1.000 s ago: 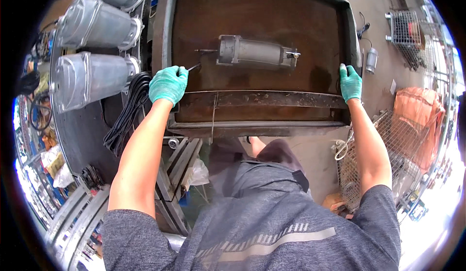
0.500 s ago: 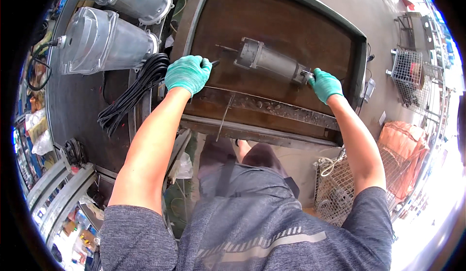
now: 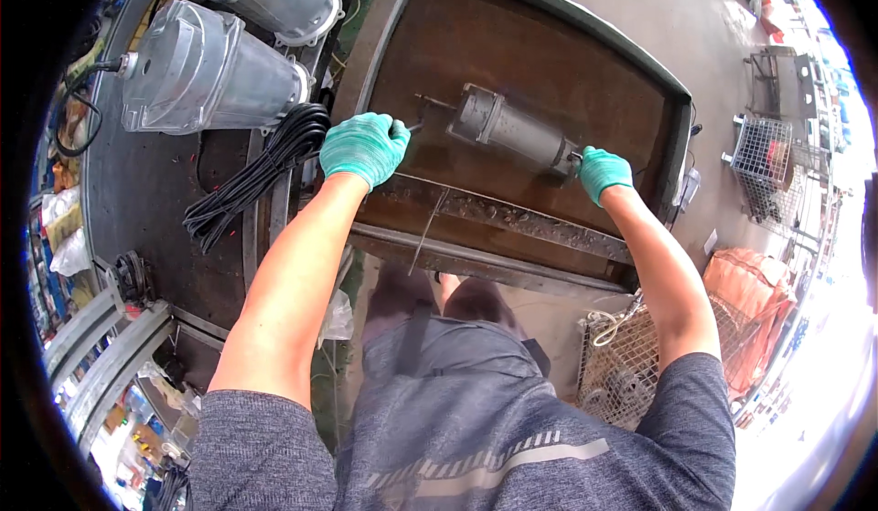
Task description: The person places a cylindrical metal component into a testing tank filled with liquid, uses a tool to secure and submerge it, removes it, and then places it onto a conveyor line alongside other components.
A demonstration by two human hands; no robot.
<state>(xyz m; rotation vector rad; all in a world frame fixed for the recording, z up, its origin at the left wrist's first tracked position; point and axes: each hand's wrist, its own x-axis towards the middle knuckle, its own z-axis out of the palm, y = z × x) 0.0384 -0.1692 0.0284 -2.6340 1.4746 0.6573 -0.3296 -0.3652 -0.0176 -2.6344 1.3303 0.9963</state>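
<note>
A grey metal motor housing [image 3: 521, 134], cylindrical with a squarer left end, lies tilted in a shallow brown-bottomed metal tank [image 3: 599, 19]. At its right end, my right hand [image 3: 603, 172], in a green glove, is closed on the small end fitting [image 3: 574, 157]. A thin rod or lead [image 3: 437, 102] sticks out from the housing's left end. My left hand [image 3: 364, 149], also gloved in green, is closed over the tank's left side, with a short dark piece of cable [image 3: 416, 129] showing past the fingers. Beside it lies a coiled black cable [image 3: 261, 168].
Large clear-grey housings [image 3: 215, 72] stand on the dark bench [image 3: 151, 209] at the left. A bar with a dirty, gritty strip [image 3: 512, 215] crosses the tank's near side. Wire baskets [image 3: 620, 365] and an orange-brown sack [image 3: 745, 278] are at the right.
The view has shifted slightly. The housing has turned a little, its right end swinging nearer. My right hand has moved slightly left and nearer with it; my left hand keeps its grip.
</note>
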